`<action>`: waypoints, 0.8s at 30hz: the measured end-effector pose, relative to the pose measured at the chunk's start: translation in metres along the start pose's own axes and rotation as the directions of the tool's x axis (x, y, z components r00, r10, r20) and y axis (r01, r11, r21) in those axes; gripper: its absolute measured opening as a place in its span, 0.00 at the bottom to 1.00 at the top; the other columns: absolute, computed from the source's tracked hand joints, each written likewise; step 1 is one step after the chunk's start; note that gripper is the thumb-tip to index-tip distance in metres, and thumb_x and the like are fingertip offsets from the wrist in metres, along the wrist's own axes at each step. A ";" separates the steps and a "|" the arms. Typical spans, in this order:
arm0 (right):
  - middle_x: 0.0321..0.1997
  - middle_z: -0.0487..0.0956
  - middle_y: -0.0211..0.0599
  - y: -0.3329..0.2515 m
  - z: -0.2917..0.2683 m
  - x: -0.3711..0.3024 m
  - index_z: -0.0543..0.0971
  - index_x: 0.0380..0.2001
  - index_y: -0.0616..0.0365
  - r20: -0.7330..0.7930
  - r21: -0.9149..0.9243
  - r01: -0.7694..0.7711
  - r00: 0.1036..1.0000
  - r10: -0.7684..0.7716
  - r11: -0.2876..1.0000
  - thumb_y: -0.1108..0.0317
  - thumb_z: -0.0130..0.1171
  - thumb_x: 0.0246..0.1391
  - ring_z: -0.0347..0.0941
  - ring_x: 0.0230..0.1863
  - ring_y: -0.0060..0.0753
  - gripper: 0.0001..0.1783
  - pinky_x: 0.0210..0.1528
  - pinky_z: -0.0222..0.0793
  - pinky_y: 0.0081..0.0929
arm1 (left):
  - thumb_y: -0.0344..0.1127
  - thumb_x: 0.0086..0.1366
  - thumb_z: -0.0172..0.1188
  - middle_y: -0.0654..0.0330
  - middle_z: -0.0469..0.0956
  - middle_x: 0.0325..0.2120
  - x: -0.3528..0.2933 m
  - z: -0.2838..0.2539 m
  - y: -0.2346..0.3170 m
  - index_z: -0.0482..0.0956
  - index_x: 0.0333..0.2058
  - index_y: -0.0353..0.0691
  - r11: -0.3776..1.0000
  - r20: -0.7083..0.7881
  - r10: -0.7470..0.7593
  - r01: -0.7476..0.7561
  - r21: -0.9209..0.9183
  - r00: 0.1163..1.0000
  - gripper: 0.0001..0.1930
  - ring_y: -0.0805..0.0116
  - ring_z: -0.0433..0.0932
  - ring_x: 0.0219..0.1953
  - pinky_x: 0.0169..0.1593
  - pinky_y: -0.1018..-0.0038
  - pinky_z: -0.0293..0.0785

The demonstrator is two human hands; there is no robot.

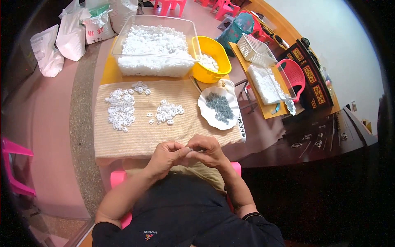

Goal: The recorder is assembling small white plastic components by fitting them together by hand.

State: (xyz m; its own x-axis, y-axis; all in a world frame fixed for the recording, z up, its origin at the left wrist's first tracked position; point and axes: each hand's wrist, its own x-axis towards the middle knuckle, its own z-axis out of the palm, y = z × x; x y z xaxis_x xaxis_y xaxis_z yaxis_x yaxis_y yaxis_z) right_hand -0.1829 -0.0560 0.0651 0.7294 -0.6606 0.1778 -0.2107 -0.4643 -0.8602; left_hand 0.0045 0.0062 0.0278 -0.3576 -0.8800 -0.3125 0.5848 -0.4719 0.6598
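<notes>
My left hand [168,154] and my right hand [208,150] meet at the fingertips just past the table's near edge. Both pinch at the same spot; whatever lies between them is too small and too covered to name. Beyond them, a loose pile of small white plastic pieces with dark holes [168,111] lies on a beige striped towel [140,144]. Farther left spreads a bigger pile of similar white pieces [121,110]. To the right, a white scalloped dish [204,108] holds a heap of tiny grey parts [220,108].
A clear tub [156,66] full of white pieces stands at the table's back, beside a yellow basin [210,76] with more. On a side table at right are a filled clear bin [265,84] and a white basket [257,49]. White sacks [72,41] stand far left; a pink stool [18,164] is nearer.
</notes>
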 end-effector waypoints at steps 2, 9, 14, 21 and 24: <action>0.30 0.78 0.38 -0.001 0.002 -0.001 0.79 0.37 0.61 -0.013 0.019 0.030 0.999 -0.030 0.999 0.69 0.67 0.48 0.75 0.31 0.30 0.13 0.32 0.70 0.24 | 0.34 0.61 0.63 0.61 0.79 0.28 0.000 -0.001 -0.001 0.78 0.34 0.33 1.000 0.014 -0.011 0.011 0.007 1.000 0.10 0.75 0.78 0.28 0.34 0.77 0.78; 0.30 0.78 0.32 0.006 0.008 -0.011 0.79 0.36 0.64 -0.003 0.271 -0.159 0.986 0.166 0.949 0.73 0.66 0.48 0.73 0.32 0.18 0.12 0.32 0.69 0.18 | 0.34 0.64 0.59 0.62 0.78 0.24 0.002 0.003 -0.006 0.77 0.30 0.36 1.000 -0.013 -0.009 0.008 -0.027 1.000 0.08 0.74 0.76 0.24 0.29 0.78 0.75; 0.33 0.80 0.33 0.011 0.009 -0.014 0.79 0.36 0.67 0.007 0.328 -0.240 0.968 0.252 0.914 0.76 0.64 0.49 0.75 0.34 0.18 0.10 0.35 0.70 0.17 | 0.36 0.65 0.58 0.62 0.77 0.23 0.005 0.001 -0.012 0.76 0.29 0.36 0.997 -0.019 -0.019 0.017 -0.072 1.000 0.09 0.74 0.75 0.24 0.28 0.78 0.74; 0.27 0.79 0.34 0.027 -0.014 0.009 0.78 0.39 0.66 -0.306 0.288 -0.275 0.881 0.360 0.917 0.74 0.62 0.52 0.75 0.25 0.20 0.11 0.29 0.72 0.18 | 0.36 0.65 0.58 0.60 0.79 0.28 0.005 -0.001 -0.006 0.77 0.33 0.36 0.998 -0.046 -0.009 0.006 -0.064 0.999 0.09 0.76 0.77 0.28 0.34 0.78 0.79; 0.25 0.78 0.33 0.032 -0.054 0.042 0.78 0.37 0.68 -0.512 0.042 -0.169 0.843 0.167 0.985 0.75 0.60 0.53 0.74 0.23 0.19 0.09 0.24 0.71 0.17 | 0.35 0.64 0.59 0.60 0.79 0.29 0.003 0.000 -0.004 0.78 0.34 0.35 0.999 -0.069 -0.019 0.016 -0.050 0.997 0.08 0.76 0.77 0.29 0.36 0.78 0.79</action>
State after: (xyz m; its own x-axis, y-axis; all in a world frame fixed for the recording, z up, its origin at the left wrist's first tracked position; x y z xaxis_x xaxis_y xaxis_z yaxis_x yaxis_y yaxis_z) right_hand -0.1944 -0.1302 0.0702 0.2464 -0.9362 0.2507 -0.3035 -0.3202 -0.8974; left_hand 0.0008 0.0051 0.0245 -0.3175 -0.8723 -0.3719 0.6149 -0.4880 0.6195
